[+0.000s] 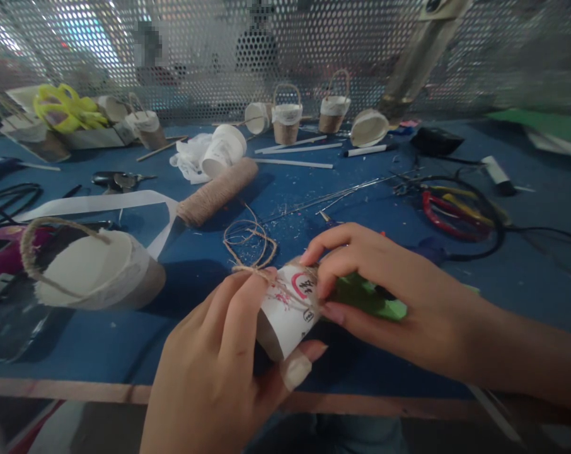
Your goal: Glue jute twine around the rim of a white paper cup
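Observation:
My left hand (219, 359) is closed round a white paper cup (285, 315) with a red printed mark, held on its side just above the near table edge. Its fingertips pinch a strand of jute twine (250, 243) that loops up from the cup. My right hand (384, 293) grips the cup's other end, fingers curled over it, with a green piece (370, 301) under the palm. The twine runs back to a jute spool (217, 192) lying on the blue table (314, 189).
A twine-handled paper cup basket (91, 268) lies at the left. Further small baskets (286, 116) stand at the back by a perforated metal screen. Yellow scissors (65, 107), red-handled pliers (449, 211), black cables, white sticks (295, 148) and a white strip are scattered about.

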A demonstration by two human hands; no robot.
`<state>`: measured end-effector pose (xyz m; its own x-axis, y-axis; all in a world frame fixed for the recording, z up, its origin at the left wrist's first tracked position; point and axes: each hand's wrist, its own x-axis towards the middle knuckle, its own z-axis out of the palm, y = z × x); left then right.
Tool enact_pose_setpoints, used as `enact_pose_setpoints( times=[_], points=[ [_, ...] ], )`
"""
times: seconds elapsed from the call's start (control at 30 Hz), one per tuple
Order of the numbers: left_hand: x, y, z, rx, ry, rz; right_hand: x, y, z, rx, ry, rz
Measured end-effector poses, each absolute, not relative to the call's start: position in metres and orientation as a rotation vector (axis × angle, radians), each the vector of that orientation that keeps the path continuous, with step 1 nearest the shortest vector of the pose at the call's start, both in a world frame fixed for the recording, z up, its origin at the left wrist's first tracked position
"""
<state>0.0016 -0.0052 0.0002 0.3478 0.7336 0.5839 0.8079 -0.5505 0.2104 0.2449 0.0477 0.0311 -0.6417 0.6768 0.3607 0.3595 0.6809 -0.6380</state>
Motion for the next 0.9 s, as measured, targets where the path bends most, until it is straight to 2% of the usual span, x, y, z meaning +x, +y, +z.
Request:
enact_pose_setpoints(
  times=[0.9],
  points=[
    [0.0025, -0.0038, -0.0024, -2.463, -1.438, -1.011, 0.2439, 0.0468, 0.0340, -0.812, -2.269, 0.773]
  ],
)
